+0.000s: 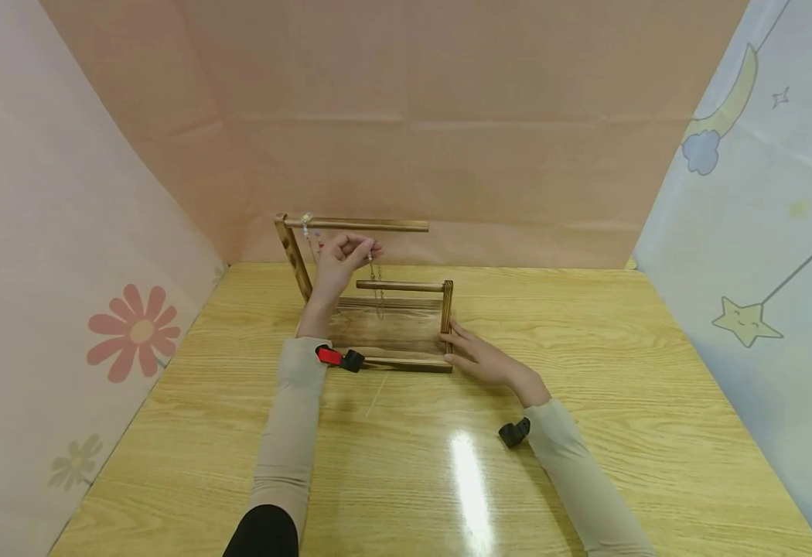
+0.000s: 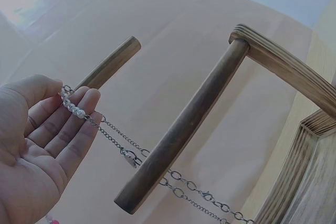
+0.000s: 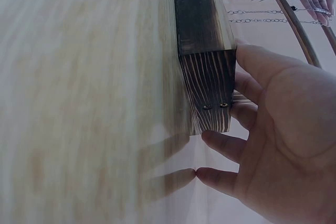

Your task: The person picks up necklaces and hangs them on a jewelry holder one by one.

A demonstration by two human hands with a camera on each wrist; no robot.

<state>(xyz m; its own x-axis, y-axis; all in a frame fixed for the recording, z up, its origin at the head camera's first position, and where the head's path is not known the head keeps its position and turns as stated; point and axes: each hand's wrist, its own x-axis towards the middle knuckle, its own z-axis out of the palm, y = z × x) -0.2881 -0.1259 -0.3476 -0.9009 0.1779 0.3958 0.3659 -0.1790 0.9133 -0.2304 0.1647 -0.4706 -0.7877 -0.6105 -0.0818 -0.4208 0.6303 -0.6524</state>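
My left hand (image 1: 342,261) is raised between the two bars of a dark-stained wooden jewellery rack (image 1: 385,329). Its thumb and fingers pinch a beaded chain (image 2: 110,135) at a short row of white pearl beads (image 2: 72,104). Two strands of metal links hang from there, crossing the lower bar (image 1: 399,286) in the head view. On the taller bar (image 1: 371,225), near its left post, hang strands with coloured beads (image 1: 306,224). At the rack's right end, my right hand (image 1: 486,361) rests its fingers against the post and base.
The rack stands on a wood-grain table (image 1: 587,340). An orange-brown sheet (image 1: 448,116) rises behind it, and patterned sheets flank both sides. A thin pale strip (image 1: 377,394) lies in front of the rack. Small black cameras (image 1: 514,433) are strapped at the wrists.
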